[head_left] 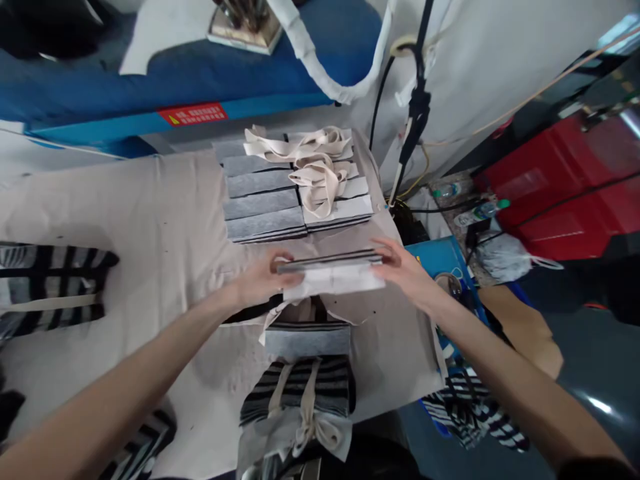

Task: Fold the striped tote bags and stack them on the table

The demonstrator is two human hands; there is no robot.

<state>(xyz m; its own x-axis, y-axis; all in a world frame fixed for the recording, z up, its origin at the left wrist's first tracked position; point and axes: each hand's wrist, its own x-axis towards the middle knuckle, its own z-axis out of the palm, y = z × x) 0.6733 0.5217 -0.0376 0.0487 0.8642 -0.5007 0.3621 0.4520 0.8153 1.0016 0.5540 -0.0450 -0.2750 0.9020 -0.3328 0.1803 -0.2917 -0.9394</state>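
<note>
Both hands hold a folded tote point(330, 275), grey with black stripes and a white underside, which sits just above the beige cloth point(175, 220) near the middle of the view. The left hand point(263, 280) grips its left end, and the right hand point(405, 270) presses on its right end, so the two hands are apart but clamped on it from either side. Taking 12 o'clock as straight ahead from the tote, two side-by-side stacks of folded totes point(295, 200) lie on the cloth at 12 o'clock, just beyond the hands. Tangled beige straps point(300, 160) lie on top of the stacks. At 6 o'clock, close to the tote, is a folded grey piece point(307, 340), and beyond it is a striped tote point(295, 390) with beige handles. Another striped tote point(50, 287) lies at 9 o'clock. At 3 o'clock, just past the right hand, is a blue box point(440, 267), with water bottles point(480, 213) and a red case point(565, 193) farther out. A striped cloth point(475, 417) hangs low at 4 o'clock. A blue padded board point(175, 73) with a red label point(193, 113) runs along the far side at 11 o'clock.
</note>
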